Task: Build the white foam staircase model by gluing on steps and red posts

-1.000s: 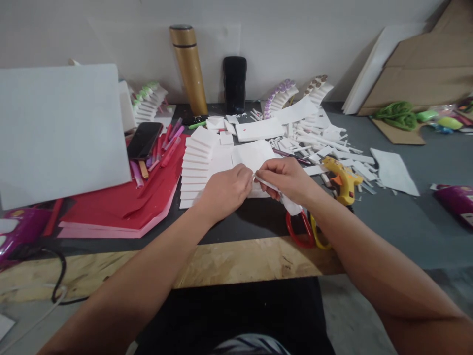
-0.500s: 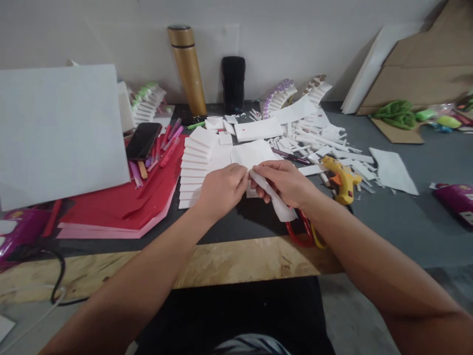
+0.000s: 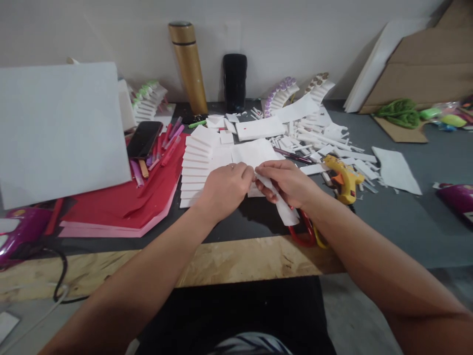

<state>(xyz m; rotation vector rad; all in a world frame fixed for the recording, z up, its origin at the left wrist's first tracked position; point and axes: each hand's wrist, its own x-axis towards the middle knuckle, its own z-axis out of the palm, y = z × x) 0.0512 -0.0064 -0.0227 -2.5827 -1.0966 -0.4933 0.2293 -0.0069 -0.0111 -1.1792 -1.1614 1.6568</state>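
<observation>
A narrow strip of white paper (image 3: 284,207) slants down from my fingers, curling along its length. My right hand (image 3: 286,181) is closed on it, thumb and index finger pinching near its upper end. My left hand (image 3: 228,185) meets that same end, its fingertips closed there and partly hidden by the back of the hand. Behind the hands lie white sheets (image 3: 253,152) and a stepped fan of white foam-board pieces (image 3: 195,165). Red scissor handles (image 3: 305,235) show beneath the strip, by my right wrist.
A yellow glue gun (image 3: 343,180) lies right of my hands, before a heap of white scraps (image 3: 314,138). Leftward are red sheets (image 3: 121,209), a phone (image 3: 144,140) and a large white board (image 3: 62,133). A gold flask (image 3: 189,69) stands at the wall.
Both hands have shifted slightly to the right, still pinching the strip's upper end together. The strip's loose lower end hangs a little lower and looks more curled.
</observation>
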